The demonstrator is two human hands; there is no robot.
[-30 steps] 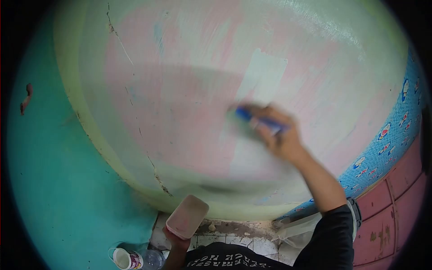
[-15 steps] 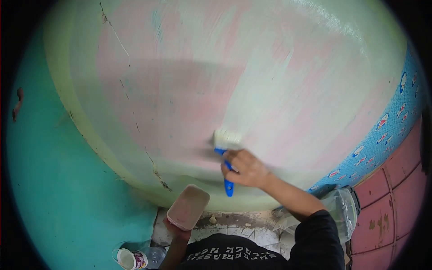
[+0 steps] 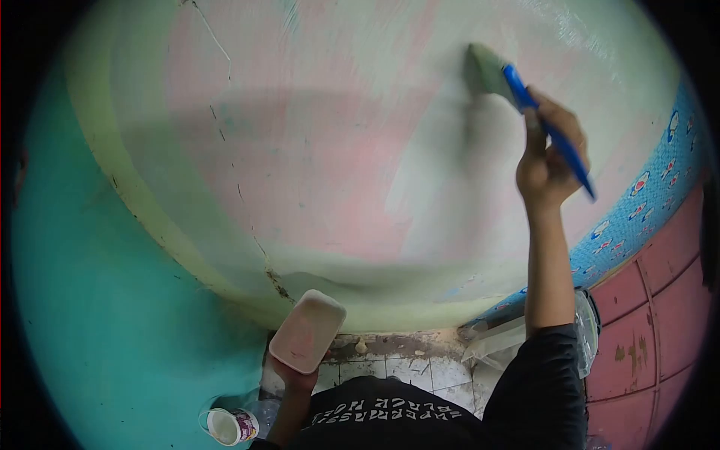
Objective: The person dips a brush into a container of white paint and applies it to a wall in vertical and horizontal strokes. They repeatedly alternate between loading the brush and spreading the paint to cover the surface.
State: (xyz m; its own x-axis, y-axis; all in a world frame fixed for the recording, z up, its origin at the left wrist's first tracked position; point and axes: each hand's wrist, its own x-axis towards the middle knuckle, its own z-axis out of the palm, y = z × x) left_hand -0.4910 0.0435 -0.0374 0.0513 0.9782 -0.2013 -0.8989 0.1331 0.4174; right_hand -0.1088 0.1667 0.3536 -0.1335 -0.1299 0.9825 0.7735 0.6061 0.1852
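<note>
My right hand is closed around the blue handle of a paintbrush, raised before the upper right part of the wall. The brush's pale bristles point up and left, at or near the wall; contact cannot be told. Pale green-white paint lies in streaks over pink on the wall. Low in front of me, my left hand grips a shallow rectangular plastic container from below. Pinkish and whitish smears show inside it. Most of the left fingers are hidden beneath the container.
A white bucket with a printed label stands at lower left, beside a teal wall. A long crack runs down the painted wall's left side. At right are a clear plastic bin, a blue patterned strip and a pink panelled surface.
My right hand has carried the paintbrush up and to the right, from mid-wall to the upper right. The left hand still holds the container, now slightly higher in view.
</note>
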